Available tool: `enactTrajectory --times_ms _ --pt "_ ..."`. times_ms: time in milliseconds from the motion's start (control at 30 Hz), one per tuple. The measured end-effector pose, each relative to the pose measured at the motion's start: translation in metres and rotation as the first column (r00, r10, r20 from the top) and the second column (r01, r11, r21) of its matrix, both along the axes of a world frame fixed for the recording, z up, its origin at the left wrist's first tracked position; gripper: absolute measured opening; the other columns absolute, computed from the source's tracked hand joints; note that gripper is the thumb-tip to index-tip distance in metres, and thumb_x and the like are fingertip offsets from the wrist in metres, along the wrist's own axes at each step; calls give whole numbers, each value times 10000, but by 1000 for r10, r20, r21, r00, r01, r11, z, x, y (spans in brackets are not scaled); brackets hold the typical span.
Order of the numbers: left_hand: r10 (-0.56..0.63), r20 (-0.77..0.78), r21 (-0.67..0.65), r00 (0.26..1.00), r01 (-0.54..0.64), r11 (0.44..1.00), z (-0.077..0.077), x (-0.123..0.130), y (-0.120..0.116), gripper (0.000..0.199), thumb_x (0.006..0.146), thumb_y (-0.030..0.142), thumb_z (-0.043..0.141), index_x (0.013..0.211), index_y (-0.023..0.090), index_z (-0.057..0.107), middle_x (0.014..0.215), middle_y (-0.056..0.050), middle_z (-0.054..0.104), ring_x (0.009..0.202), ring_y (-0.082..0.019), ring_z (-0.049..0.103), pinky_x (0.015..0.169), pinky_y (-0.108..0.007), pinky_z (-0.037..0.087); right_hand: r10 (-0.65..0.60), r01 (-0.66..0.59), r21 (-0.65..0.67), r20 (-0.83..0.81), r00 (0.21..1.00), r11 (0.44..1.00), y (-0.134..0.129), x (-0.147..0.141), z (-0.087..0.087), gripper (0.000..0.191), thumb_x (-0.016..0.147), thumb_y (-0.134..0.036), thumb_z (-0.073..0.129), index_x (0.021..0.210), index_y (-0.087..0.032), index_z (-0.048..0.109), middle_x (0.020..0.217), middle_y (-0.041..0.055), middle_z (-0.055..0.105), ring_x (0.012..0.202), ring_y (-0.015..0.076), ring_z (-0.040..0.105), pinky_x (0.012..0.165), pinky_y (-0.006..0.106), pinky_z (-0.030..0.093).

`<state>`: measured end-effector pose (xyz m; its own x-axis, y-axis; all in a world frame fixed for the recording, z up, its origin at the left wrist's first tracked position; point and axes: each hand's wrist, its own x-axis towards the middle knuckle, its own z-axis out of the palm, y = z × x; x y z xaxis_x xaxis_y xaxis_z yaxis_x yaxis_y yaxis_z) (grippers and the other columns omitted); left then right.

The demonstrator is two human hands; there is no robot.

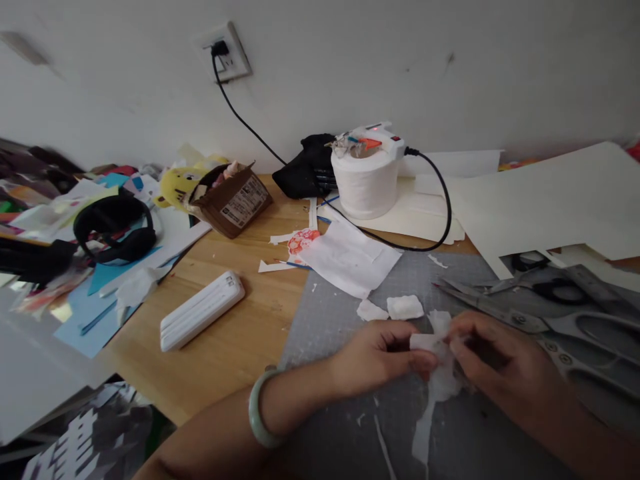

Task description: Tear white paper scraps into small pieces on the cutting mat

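Note:
Over the grey cutting mat [320, 320], both hands meet at thin white tissue paper [443, 383]. My left hand [387, 360] is closed with a small folded end of it between thumb and fingers. My right hand [495, 357] pinches the paper from the other side, its fingertips close to the left ones. A torn strip of the tissue hangs down onto the mat. Just beyond the hands lie a small white padded piece [405, 307] and a flatter white scrap [371, 311]. Large scissors [530, 323] rest beside my right hand.
A white power bank-like block [203, 311] lies on the wooden tabletop [250, 260]. Behind stand a small cardboard box [235, 203] and a white roll [367, 183] with a black cable [447, 213] looping forward. Headphones [115, 230] sit among papers at left; large cream sheets [540, 200] lie right.

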<state>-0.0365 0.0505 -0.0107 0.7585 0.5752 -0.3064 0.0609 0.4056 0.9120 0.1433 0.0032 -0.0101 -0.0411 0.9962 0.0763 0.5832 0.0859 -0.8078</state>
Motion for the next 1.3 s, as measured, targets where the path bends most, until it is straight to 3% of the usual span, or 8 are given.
enactTrajectory --times_ms 133,333,533,767,867,1000,1200,1300 --pt "6 -59 4 998 -6 1000 -4 1 1 335 674 430 642 649 121 514 597 34 468 550 -56 386 530 -197 289 88 -88 5 -8 996 996 -4 -14 -1 100 710 -191 493 760 -222 574 666 -8 568 588 148 525 533 254 407" --pt "-30 -93 107 995 40 993 -4 0 1 196 728 269 601 641 118 511 580 48 420 546 -48 343 505 -179 264 137 -136 -10 59 989 991 -4 -13 -1 131 700 -145 456 590 -213 439 567 -33 471 500 116 457 456 224 346" --pt "-93 -167 200 981 127 972 -4 -1 2 112 716 147 576 617 119 532 586 44 473 568 -51 398 540 -168 301 90 -91 1 136 987 996 -9 -17 -4 162 587 -104 483 577 -219 369 535 -61 403 441 93 393 415 205 302" --pt "-94 -128 39 987 99 994 2 -2 2 210 720 267 599 595 116 526 590 21 506 546 -56 416 522 -179 303 -143 145 -8 120 982 989 7 8 -3 104 659 -209 479 558 -218 456 496 -38 460 439 113 429 426 228 340" --pt "-83 -114 15 990 85 996 2 -1 2 260 723 353 613 641 115 546 614 16 511 571 -62 430 539 -183 311 6 -5 -107 16 1000 994 5 5 -2 91 709 -217 468 631 -213 517 537 -31 503 464 117 466 424 220 360" --pt "-93 -85 22 992 95 995 0 -1 2 319 735 432 587 691 118 555 628 19 491 592 -68 429 561 -191 323 139 -136 -81 35 990 987 -4 -9 -3 104 685 -153 487 598 -209 478 552 -38 473 492 114 458 442 212 352" --pt "-81 -185 189 979 116 975 3 -1 1 336 752 406 561 593 132 449 562 47 364 551 -60 315 500 -198 247 87 -85 -24 127 988 996 -5 -13 -3 193 612 -125 467 520 -216 325 486 -59 392 425 95 390 401 203 289" --pt "-92 -189 174 978 126 977 5 -3 1 330 759 392 545 583 141 424 543 52 335 525 -57 298 482 -204 227 -2 8 -44 133 991 999 0 -4 -2 176 614 -163 473 501 -219 350 461 -54 399 418 104 394 398 213 297"
